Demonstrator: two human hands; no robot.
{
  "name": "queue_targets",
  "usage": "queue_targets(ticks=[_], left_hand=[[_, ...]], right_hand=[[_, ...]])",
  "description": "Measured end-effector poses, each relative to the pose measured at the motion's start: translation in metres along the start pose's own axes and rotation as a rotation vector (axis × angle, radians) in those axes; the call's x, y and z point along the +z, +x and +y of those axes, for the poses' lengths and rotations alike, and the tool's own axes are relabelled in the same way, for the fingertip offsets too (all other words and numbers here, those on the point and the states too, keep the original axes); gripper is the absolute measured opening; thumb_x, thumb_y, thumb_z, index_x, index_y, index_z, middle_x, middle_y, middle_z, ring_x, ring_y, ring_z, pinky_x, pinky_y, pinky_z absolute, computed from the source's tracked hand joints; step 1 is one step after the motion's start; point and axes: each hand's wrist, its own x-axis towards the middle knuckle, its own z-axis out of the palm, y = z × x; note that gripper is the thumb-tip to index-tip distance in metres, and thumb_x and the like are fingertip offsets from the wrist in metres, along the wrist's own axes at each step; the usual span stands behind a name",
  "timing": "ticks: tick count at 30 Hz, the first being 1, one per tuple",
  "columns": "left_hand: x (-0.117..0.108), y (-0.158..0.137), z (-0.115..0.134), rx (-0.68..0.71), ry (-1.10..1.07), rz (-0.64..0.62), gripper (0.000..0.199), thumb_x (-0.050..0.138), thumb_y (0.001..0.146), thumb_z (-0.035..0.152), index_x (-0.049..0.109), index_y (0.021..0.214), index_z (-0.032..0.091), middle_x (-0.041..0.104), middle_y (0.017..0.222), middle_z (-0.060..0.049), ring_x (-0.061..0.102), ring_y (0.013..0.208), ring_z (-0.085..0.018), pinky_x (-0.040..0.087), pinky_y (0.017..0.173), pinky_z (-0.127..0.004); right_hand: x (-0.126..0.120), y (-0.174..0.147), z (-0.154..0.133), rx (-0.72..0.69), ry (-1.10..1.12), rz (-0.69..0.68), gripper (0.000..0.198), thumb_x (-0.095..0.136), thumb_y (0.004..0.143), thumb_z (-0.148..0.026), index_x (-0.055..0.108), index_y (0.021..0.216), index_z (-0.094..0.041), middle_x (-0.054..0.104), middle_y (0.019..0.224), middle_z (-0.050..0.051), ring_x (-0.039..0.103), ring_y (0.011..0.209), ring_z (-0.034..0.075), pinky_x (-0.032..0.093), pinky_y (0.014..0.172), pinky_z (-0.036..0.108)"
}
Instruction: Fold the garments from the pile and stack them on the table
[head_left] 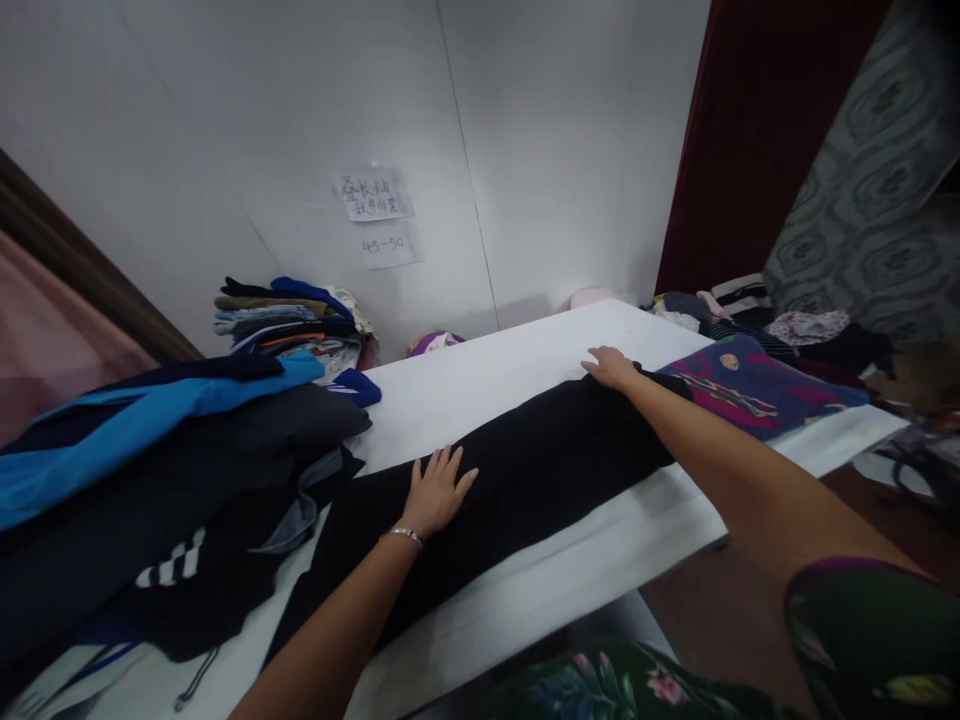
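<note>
A long black garment [540, 465] lies stretched across the white table [480, 380], from the lower left up to the right; its exact kind I cannot tell. My left hand [439, 490], with a bracelet at the wrist, rests flat on its left part, fingers spread. Farther right, my right hand [609, 368] touches the garment's far upper edge, its fingers stretched out. Neither hand grips the cloth. Beyond the black garment's right end lies a blue and purple patterned cloth [739, 385].
A large heap of dark clothes [187, 480] with a bright blue piece covers the table's left side. Behind it stands a stack of folded clothes [289, 320]. More clothes [780, 325] are piled at the back right. Handwritten paper notes [379, 215] hang on the wall.
</note>
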Motion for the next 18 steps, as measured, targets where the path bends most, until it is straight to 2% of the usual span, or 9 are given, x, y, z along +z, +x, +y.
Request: queue_targets(ticks=[4,6,9,15,18], left_hand=[[0.003,-0.008,-0.001,-0.021,-0.016,0.007,0.068,0.025,0.096,0.057,0.032,0.15,0.016,0.028,0.156,-0.013,0.022,0.146,-0.028,0.013,0.117,-0.053],[0.005,-0.011,-0.001,-0.036,-0.044,-0.013,0.068,0.024,0.096,0.057,0.031,0.15,0.017,0.027,0.157,-0.013,0.021,0.146,-0.027,0.014,0.117,-0.053],[0.005,-0.013,0.0,-0.051,-0.065,-0.045,0.067,0.023,0.097,0.056,0.03,0.15,0.016,0.027,0.156,-0.013,0.022,0.146,-0.026,0.015,0.117,-0.052],[0.006,-0.013,0.002,-0.047,-0.083,-0.027,0.067,0.025,0.096,0.056,0.032,0.149,0.016,0.03,0.155,-0.015,0.025,0.145,-0.028,0.018,0.116,-0.053],[0.009,-0.014,0.003,-0.043,-0.088,0.016,0.065,0.026,0.097,0.056,0.034,0.149,0.018,0.031,0.155,-0.014,0.026,0.144,-0.028,0.018,0.116,-0.053]], right_hand=[[0.031,-0.003,0.02,0.105,-0.045,-0.068,0.044,0.036,0.095,-0.041,0.06,0.124,-0.02,0.055,0.131,0.017,0.039,0.13,0.038,0.03,0.099,0.069],[0.045,-0.009,0.028,0.128,-0.068,-0.07,0.043,0.032,0.096,-0.036,0.062,0.12,-0.019,0.052,0.132,0.018,0.031,0.135,0.038,0.025,0.099,0.072],[0.056,-0.016,0.032,0.127,-0.081,-0.058,0.045,0.027,0.096,-0.034,0.061,0.122,-0.02,0.05,0.134,0.018,0.026,0.137,0.038,0.026,0.099,0.072],[0.047,-0.018,0.03,0.126,-0.082,-0.071,0.045,0.027,0.096,-0.035,0.061,0.122,-0.021,0.051,0.134,0.016,0.031,0.135,0.037,0.03,0.099,0.068],[0.033,-0.015,0.022,0.14,-0.094,-0.069,0.046,0.028,0.095,-0.036,0.057,0.127,-0.019,0.048,0.138,0.018,0.03,0.136,0.039,0.026,0.101,0.069]])
